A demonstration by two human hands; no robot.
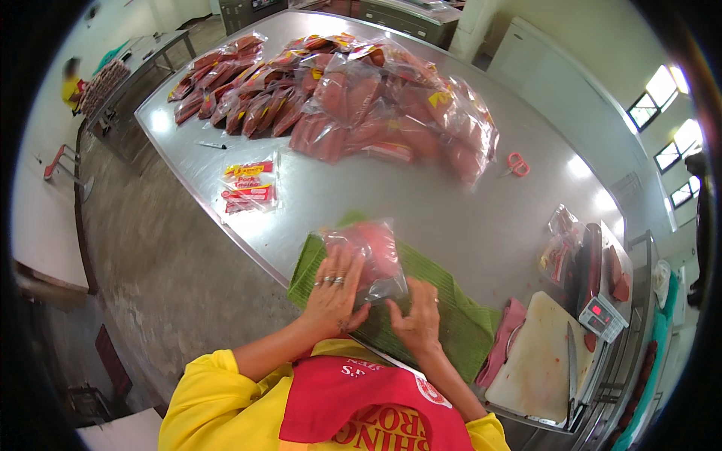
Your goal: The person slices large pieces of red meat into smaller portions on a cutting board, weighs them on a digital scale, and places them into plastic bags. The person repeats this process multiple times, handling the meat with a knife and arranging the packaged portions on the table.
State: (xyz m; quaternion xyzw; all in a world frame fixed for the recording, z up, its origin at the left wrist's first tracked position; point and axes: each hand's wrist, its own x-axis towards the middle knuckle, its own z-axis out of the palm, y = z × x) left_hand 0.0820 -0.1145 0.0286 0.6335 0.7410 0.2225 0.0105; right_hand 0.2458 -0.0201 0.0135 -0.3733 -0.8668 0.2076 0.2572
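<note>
A clear plastic bag of pinkish-red meat (381,246) lies before me, partly over a ribbed green cloth (459,319) at the near edge of the metal table. My left hand (333,292) rests on the bag's left side, ringed fingers stretched flat across it and thumb near its lower edge. By the lower right corner of the bag is my right hand (416,314), thumb apart from its partly bent fingers; whether it touches the plastic is hard to see. The bag's far edge is blurred.
A large heap of bagged meat (361,94) covers the far side of the metal table (331,184). Printed packaging (249,186), a pen (211,145) and red-handled scissors (517,164) lie nearer. At right are a pink cloth (502,340), cutting board (530,368), knife (571,368) and scale (602,318).
</note>
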